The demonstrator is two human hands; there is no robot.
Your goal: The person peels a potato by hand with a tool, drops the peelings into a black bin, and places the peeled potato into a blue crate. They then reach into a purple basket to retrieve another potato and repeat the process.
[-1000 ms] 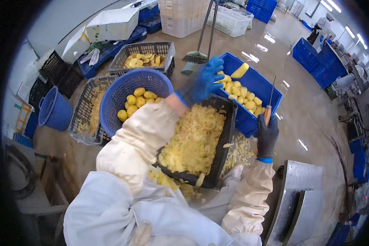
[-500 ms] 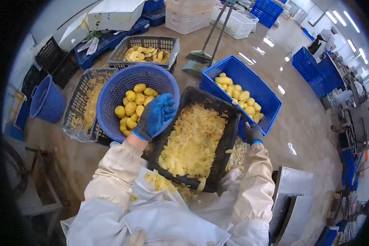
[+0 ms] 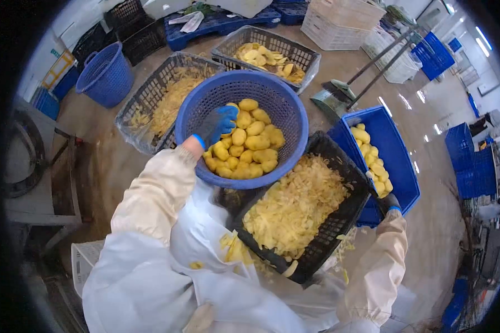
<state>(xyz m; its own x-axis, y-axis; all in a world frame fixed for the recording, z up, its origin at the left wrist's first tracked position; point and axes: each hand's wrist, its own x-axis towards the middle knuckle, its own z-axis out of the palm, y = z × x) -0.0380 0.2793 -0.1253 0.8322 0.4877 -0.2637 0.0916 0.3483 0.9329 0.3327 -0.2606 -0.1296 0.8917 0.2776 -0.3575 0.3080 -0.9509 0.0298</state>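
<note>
My left hand (image 3: 221, 125), in a blue and dark glove, reaches into the round blue basket (image 3: 291, 105). Its fingers curl against a potato at the left side of the pile of yellow potatoes (image 3: 255, 141). My right hand (image 3: 390, 204), in a dark glove, is closed at the near end of the rectangular blue bin (image 3: 400, 172). A thin dark tool seems to stick out of that hand, mostly hidden. Peeled potatoes (image 3: 375, 164) lie along the bin's left side. Between my hands, a black crate (image 3: 344, 219) holds a heap of peelings (image 3: 297, 205).
Behind the basket stand a lined crate of peelings (image 3: 144, 130) and another crate with potato pieces (image 3: 303, 53). A broom and dustpan (image 3: 336, 97) rest on the wet floor at the right. An empty-looking blue basket (image 3: 106, 77) stands far left. Peelings (image 3: 236, 250) lie on my apron.
My left hand, open above the basket's edge before, has gone into the basket and curled at the potatoes. My view has swung left. My right hand stays by the blue bin.
</note>
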